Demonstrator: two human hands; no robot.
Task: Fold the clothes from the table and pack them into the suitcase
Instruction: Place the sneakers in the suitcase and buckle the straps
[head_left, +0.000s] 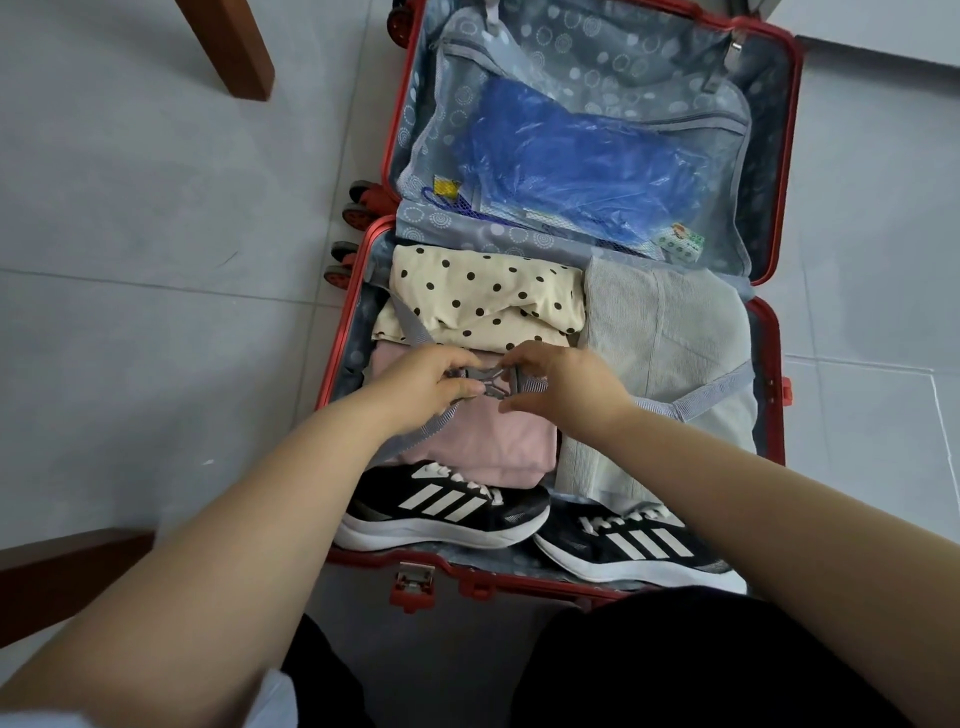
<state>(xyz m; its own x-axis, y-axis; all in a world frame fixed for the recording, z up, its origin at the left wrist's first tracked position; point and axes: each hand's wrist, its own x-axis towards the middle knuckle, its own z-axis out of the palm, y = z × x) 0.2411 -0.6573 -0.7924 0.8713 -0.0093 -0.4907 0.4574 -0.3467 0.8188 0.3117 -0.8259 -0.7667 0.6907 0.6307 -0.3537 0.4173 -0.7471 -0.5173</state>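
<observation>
A red suitcase (776, 364) lies open on the floor. Its near half holds a folded cream polka-dot garment (483, 296), a folded pink garment (493, 441), a folded grey garment (670, 332) and two black sneakers with white stripes (447, 504) (639, 545). Grey elastic straps (711, 392) cross over the clothes and meet at a grey buckle (485, 382). My left hand (421, 384) pinches the buckle's left half. My right hand (566, 379) pinches its right half. The two buckle parts touch between my fingers.
The lid half's mesh pocket holds a blue plastic bag (576, 161) and small packets (680, 244). A wooden table leg (234, 47) stands at the upper left and a wooden piece (62, 571) at the lower left. Grey floor tiles surround the case.
</observation>
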